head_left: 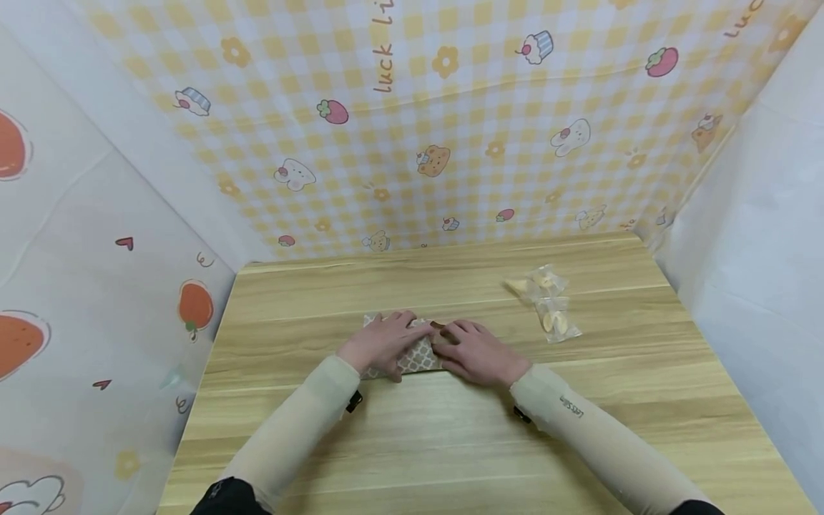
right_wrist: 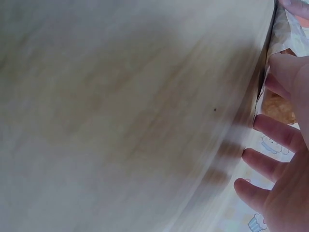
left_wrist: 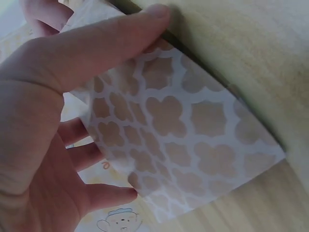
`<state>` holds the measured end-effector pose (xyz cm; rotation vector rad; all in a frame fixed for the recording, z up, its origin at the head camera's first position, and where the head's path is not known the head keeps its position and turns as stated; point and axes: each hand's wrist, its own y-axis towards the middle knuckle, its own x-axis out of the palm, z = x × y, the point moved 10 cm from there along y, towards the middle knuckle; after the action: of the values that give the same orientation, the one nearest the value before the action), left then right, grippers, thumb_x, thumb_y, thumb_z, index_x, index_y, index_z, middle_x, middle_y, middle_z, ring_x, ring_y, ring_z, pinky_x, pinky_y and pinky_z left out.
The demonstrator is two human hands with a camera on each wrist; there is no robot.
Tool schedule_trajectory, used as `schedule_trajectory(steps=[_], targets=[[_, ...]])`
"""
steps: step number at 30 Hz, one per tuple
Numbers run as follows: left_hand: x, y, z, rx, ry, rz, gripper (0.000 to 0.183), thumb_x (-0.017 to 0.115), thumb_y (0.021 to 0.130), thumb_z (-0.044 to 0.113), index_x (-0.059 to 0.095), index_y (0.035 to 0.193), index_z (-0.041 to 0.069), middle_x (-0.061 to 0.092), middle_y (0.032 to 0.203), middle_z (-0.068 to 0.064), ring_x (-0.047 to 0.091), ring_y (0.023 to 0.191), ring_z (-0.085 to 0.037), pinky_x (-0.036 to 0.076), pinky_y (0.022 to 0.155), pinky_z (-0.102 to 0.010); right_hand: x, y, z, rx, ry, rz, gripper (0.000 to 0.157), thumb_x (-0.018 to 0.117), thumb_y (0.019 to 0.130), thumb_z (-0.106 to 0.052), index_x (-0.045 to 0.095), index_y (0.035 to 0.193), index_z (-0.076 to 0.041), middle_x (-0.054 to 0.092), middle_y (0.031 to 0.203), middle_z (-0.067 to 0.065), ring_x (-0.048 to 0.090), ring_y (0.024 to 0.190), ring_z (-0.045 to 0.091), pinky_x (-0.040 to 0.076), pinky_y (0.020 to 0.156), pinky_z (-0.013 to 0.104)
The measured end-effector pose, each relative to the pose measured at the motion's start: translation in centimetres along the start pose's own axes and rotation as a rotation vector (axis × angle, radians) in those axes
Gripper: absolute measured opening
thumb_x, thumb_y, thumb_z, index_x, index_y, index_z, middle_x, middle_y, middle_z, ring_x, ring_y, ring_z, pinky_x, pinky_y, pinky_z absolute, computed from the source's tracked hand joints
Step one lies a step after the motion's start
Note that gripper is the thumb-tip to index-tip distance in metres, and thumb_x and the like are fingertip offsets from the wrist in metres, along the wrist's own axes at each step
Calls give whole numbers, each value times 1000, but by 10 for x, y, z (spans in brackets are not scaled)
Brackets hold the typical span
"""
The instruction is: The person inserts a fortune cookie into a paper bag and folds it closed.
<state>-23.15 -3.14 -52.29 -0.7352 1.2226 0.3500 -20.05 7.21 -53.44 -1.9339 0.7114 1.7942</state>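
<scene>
One patterned wrapper [head_left: 421, 356] lies on the table [head_left: 450, 450]; one brown item [right_wrist: 277, 108] shows at its right end. Two hands are at the wrapper. At least two clear packets [head_left: 558, 320] with pale pieces lie beyond it to the right; the exact number is uncertain.

The table's far edge runs beyond the wrapper, along a checked backdrop [head_left: 386, 93]. Wood surface extends left of the wrapper to the table's left edge and, on its near side, between the forearms.

The left hand [head_left: 385, 343] grips the wrapper's left part, thumb over one face, fingers behind. The right hand [head_left: 479, 356] bends its fingers at the wrapper's right end; whether its grip is closed cannot be determined.
</scene>
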Motion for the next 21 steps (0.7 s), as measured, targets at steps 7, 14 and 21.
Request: schedule_trajectory(steps=[7, 14, 21], targets=[[0, -2, -4, 10, -61, 52, 112, 98, 68, 26, 35, 160, 36, 46, 155, -7, 49, 140, -30, 41, 111, -71, -3, -1, 1, 23, 96, 35, 39, 59, 108, -37, 66, 143, -22, 58, 144, 12, 54, 133, 36, 46, 111, 58], [3, -2, -12, -42, -192, 68, 137, 100, 66, 20, 12, 169, 34, 46, 161, -8, 44, 147, -30, 34, 119, -67, -2, -3, 4, 31, 149, 67, 37, 58, 108, -36, 69, 140, -21, 58, 147, 14, 54, 134, 36, 47, 111, 57], [5, -4, -24, -91, -254, 103, 131, 101, 63, 22, 23, 167, 12, 45, 162, -12, 47, 146, -32, 37, 122, -48, -12, -7, 3, 10, 154, 130, 36, 62, 106, -33, 70, 138, -18, 61, 142, 16, 55, 132, 35, 47, 111, 55]])
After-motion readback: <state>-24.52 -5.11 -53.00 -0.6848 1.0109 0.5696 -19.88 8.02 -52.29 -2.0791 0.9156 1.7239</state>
